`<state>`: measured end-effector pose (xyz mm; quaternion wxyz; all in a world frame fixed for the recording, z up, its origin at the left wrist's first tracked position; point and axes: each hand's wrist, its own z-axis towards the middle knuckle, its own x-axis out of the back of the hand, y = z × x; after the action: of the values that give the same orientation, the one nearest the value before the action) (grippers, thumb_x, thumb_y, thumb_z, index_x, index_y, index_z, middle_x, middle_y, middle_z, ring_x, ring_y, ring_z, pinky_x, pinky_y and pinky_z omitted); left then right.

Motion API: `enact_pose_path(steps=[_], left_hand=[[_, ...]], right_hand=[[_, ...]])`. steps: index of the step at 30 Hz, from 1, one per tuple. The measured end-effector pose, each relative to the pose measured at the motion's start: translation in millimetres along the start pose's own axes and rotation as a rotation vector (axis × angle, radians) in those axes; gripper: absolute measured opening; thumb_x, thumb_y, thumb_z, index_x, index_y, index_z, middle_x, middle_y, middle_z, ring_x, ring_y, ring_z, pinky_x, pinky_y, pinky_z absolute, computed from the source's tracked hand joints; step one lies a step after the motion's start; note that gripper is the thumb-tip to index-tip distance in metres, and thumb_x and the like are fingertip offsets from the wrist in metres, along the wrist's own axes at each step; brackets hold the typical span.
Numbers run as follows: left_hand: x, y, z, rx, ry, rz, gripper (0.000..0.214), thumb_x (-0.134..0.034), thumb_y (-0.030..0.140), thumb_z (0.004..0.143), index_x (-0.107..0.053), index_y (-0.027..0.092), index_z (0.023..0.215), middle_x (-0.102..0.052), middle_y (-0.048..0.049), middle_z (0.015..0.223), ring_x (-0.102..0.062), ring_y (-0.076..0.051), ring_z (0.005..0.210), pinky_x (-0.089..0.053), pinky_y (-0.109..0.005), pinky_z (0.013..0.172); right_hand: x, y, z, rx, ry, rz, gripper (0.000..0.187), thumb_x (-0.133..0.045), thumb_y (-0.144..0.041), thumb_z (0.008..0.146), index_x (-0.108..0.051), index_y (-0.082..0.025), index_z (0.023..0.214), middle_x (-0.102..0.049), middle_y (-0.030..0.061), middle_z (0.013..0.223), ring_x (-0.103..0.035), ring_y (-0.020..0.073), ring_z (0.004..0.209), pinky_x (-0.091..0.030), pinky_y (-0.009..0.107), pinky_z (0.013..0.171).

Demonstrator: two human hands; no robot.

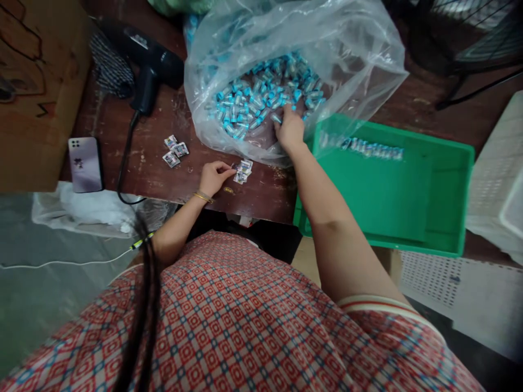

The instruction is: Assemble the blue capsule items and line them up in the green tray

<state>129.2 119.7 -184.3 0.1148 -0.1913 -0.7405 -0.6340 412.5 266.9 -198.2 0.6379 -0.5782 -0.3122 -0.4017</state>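
Observation:
My right hand (291,129) reaches into the open mouth of a clear plastic bag (351,32), its thumb and fingers closed around a small clear vial with a blue cap (277,117). Many more such blue-capped vials (255,100) lie loose in the bag. On the table edge, my left hand (213,177) pinches a small printed label (234,167) between thumb and fingertips. It touches a little pile of printed labels (244,170). Several more small labels (174,151) lie farther left.
A green tray (408,212) at the right holds a row of vials (373,148) with printed wraps. A black heat gun (147,68), its cord, a phone (86,164) and a cardboard box (41,98) are at the left. A fan (469,49) stands back right.

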Motion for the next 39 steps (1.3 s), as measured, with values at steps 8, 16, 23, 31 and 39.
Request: enact_pose_path(steps=[8,16,23,31,39], left_hand=[[10.7,13.9,-11.4,0.175,-0.167,-0.317,0.034,-0.095,0.039,0.059,-0.072,0.015,0.066,-0.067,0.0004,0.064,-0.053,-0.011,0.061,-0.037,-0.025,0.061],[-0.5,32.6,-24.4,0.170,-0.397,-0.381,0.036,-0.095,0.041,0.062,-0.073,0.014,0.069,-0.069,-0.0002,0.066,-0.057,-0.011,0.062,-0.042,-0.025,0.062],[-5.9,31.6,-39.9,0.145,-0.489,-0.528,0.036,-0.093,0.041,0.072,-0.080,0.015,0.093,-0.078,-0.0046,0.088,-0.069,-0.016,0.083,-0.051,-0.031,0.083],[-17.1,25.1,-56.5,0.433,-0.624,-0.882,0.049,-0.096,0.054,0.071,-0.080,0.015,0.095,-0.078,-0.0054,0.088,-0.071,-0.013,0.077,-0.055,-0.027,0.076],[-21.9,38.7,-69.3,0.425,-0.517,-0.896,0.054,-0.099,0.053,0.064,-0.081,0.016,0.098,-0.078,-0.0023,0.084,-0.066,-0.010,0.068,-0.050,-0.023,0.062]], right_hand=[[76.0,-61.0,-101.3,0.220,-0.277,0.542,0.028,-0.076,-0.042,0.094,-0.074,-0.027,0.118,-0.071,0.0031,0.097,-0.066,0.0211,0.089,-0.057,0.040,0.085],[97.8,-85.0,-157.7,0.228,-0.459,0.602,0.030,-0.074,-0.048,0.095,-0.079,-0.025,0.115,-0.078,0.0055,0.115,-0.068,0.0198,0.096,-0.056,0.035,0.085],[97.7,-79.9,-171.4,0.156,-0.437,0.622,0.035,-0.080,-0.059,0.089,-0.072,-0.027,0.101,-0.077,0.0028,0.100,-0.064,0.0171,0.078,-0.055,0.035,0.073],[69.9,-83.4,-214.4,0.158,-0.253,0.618,0.022,-0.084,-0.047,0.088,-0.079,-0.029,0.101,-0.082,0.0040,0.106,-0.074,0.0265,0.102,-0.054,0.049,0.100],[59.2,-87.3,-232.7,0.118,-0.086,0.681,0.005,-0.084,-0.034,0.088,-0.080,-0.034,0.091,-0.083,-0.0003,0.110,-0.075,0.0273,0.109,-0.049,0.057,0.113]])
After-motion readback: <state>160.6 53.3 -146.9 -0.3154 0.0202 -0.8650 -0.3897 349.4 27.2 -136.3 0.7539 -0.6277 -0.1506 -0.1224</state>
